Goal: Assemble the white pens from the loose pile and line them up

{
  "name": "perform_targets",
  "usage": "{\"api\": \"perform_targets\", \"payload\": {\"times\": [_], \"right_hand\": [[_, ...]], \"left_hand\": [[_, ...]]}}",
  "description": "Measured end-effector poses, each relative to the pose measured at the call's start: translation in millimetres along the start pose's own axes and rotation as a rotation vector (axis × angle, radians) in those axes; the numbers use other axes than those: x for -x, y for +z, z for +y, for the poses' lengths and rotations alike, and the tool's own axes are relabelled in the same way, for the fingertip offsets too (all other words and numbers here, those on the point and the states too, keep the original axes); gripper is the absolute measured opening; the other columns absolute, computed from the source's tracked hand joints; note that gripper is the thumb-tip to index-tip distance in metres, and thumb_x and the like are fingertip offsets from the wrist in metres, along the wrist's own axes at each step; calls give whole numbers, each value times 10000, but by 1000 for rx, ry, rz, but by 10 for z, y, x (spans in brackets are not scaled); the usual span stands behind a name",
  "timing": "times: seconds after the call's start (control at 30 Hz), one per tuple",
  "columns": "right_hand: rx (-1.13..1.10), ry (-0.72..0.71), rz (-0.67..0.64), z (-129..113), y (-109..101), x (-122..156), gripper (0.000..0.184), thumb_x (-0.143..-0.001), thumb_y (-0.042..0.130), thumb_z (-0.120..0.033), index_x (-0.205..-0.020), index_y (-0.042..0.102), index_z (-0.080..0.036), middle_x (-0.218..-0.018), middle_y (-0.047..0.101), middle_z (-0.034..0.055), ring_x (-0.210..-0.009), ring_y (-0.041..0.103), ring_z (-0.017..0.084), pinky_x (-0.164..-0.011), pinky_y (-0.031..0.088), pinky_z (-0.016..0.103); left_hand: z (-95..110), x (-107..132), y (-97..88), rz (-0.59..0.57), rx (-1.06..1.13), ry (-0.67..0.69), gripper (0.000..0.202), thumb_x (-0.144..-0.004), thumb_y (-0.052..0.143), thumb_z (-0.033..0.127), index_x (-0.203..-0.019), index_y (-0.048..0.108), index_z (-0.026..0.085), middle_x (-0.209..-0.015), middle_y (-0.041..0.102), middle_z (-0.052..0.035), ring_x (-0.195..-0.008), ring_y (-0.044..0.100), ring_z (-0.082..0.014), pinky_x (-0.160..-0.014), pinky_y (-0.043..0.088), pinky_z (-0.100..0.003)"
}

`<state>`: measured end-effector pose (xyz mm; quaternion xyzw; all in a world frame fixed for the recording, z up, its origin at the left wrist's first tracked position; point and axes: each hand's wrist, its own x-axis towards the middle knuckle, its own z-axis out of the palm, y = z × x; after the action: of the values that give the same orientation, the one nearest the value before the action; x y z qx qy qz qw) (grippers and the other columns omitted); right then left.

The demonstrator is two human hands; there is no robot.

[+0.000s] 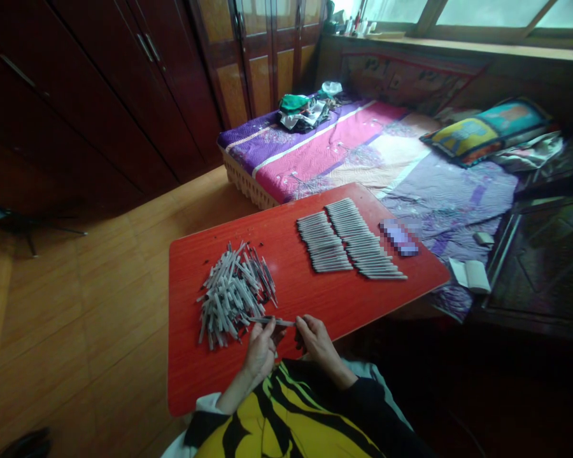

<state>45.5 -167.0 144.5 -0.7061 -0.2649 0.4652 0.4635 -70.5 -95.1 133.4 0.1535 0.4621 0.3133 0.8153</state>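
Observation:
Near the front edge of the red table [286, 254], a thin pen [286, 323] lies level between my two hands. My left hand [260, 353] pinches it along its left part, thumb on top. The fingers of my right hand [318, 340] are closed on its right end. Just beyond my left hand is a loose heap of translucent pen barrels [229, 299]. Dark, slim pen parts [266, 277] stick out along the heap's right side. Farther right, pens lie in two neat rows, a nearer row [322, 242] and a longer row [363, 238].
A blurred purple packet [400, 237] rests near the table's right edge. Behind the table stands a bed [315, 159] with a cushion [487, 130] and piled clothes [303, 113]. An open notebook [470, 275] lies at the right. Dark wardrobes [162, 95] line the left wall.

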Motion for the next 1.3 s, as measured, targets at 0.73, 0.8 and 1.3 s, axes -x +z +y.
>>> {"api": "perform_targets", "payload": {"times": [0.73,0.8,1.3], "right_hand": [[-183,156,38,157,-393,111,489,-747,425,-631,-568,459,-178,-418,490,-30,-326,449,84,-329,341,186],[-258,198,11,190,-429,104,520,-697,444,-676,-546,452,-179,-398,492,-28,-295,434,82,-308,331,189],[-290,138,48,214,-614,7,429,-696,543,-573,-641,498,-150,-457,523,-39,-329,469,71,-304,332,164]], "left_hand": [[-291,104,355,-25,-109,-26,271,-636,742,185,-783,515,173,-711,658,11,-690,654,-143,-614,486,-224],[-328,106,375,-34,-108,-11,296,-624,752,189,-799,515,167,-713,657,10,-690,653,-141,-621,493,-225],[-449,104,512,-41,-73,-16,252,-685,701,163,-865,523,167,-793,680,-18,-752,671,-159,-643,512,-235]]}}
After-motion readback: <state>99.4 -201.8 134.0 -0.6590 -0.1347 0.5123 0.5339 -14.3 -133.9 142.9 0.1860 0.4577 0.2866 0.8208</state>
